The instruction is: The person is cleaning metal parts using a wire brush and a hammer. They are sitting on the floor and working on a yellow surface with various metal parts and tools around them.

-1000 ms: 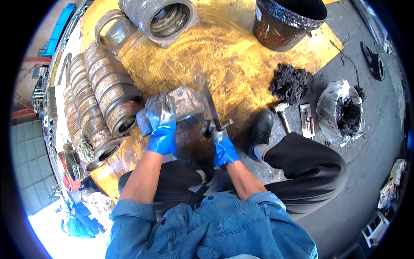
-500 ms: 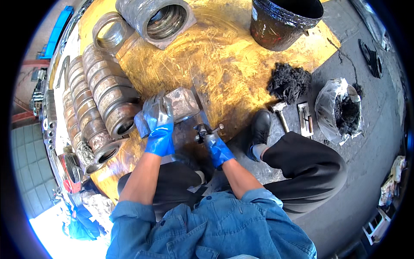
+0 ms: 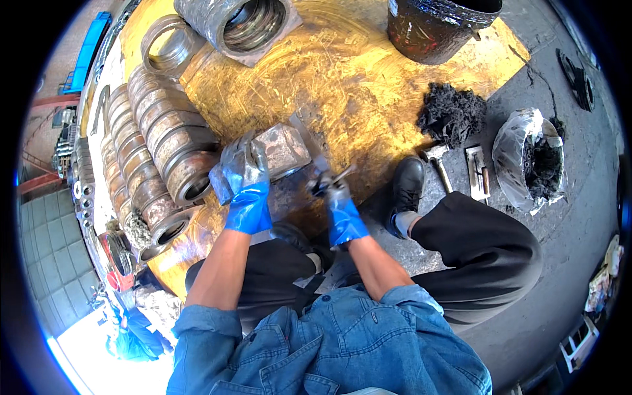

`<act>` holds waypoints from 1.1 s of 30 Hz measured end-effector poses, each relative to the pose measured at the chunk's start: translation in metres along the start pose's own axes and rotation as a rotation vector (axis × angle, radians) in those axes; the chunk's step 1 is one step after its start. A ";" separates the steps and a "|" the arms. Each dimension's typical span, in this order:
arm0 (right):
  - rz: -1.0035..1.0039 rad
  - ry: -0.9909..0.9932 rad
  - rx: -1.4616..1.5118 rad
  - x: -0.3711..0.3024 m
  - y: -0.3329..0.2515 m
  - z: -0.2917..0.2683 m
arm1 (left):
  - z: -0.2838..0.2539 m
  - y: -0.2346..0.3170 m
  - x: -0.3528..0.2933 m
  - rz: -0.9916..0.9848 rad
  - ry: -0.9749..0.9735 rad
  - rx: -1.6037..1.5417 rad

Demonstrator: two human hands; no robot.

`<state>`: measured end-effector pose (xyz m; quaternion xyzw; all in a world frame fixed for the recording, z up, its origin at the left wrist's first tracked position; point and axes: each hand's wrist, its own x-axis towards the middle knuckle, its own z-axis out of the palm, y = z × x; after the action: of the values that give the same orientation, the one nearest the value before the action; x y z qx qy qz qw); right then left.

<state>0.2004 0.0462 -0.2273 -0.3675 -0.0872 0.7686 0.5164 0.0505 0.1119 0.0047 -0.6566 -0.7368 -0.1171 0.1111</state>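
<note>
My left hand [image 3: 246, 187], in a blue glove with grey-soiled fingers, grips the left end of a worn metal block [image 3: 282, 149]. A thin flat metal plate [image 3: 307, 135] stands along the block's right end. Just right of the block, my gloved right hand [image 3: 343, 212] is closed around a small dark metal tool with a crosswise bar [image 3: 324, 182]. The tool's head is close to the plate's lower end; whether they touch I cannot tell. My fingers hide much of the tool and the block's left end.
Rows of ringed metal cylinders [image 3: 172, 135] lie at left, with a large hollow metal housing [image 3: 230, 26] behind. At right are a black bucket [image 3: 434, 33], dark fibre [image 3: 453, 113], a hammer [image 3: 440, 166], a trowel [image 3: 478, 172] and a plastic-lined container [image 3: 520, 148]. My shoe [image 3: 409, 186] rests nearby.
My right hand has turned and moved slightly right, and the bar on its tool now slants upward. The left hand keeps its grip. The whole view has shifted a little.
</note>
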 end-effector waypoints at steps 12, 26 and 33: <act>0.570 -0.211 -0.198 0.000 -0.030 0.005 | 0.000 -0.002 -0.003 -0.030 -0.025 0.013; 0.224 -0.005 -0.633 0.000 -0.019 -0.015 | 0.004 -0.005 -0.002 -0.015 -0.001 -0.022; 0.398 0.062 0.184 0.013 -0.025 -0.003 | 0.004 -0.005 -0.003 -0.038 -0.010 -0.021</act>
<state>0.2181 0.0685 -0.2226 -0.3521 0.0737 0.8484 0.3883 0.0461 0.1103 -0.0003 -0.6442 -0.7484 -0.1237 0.0982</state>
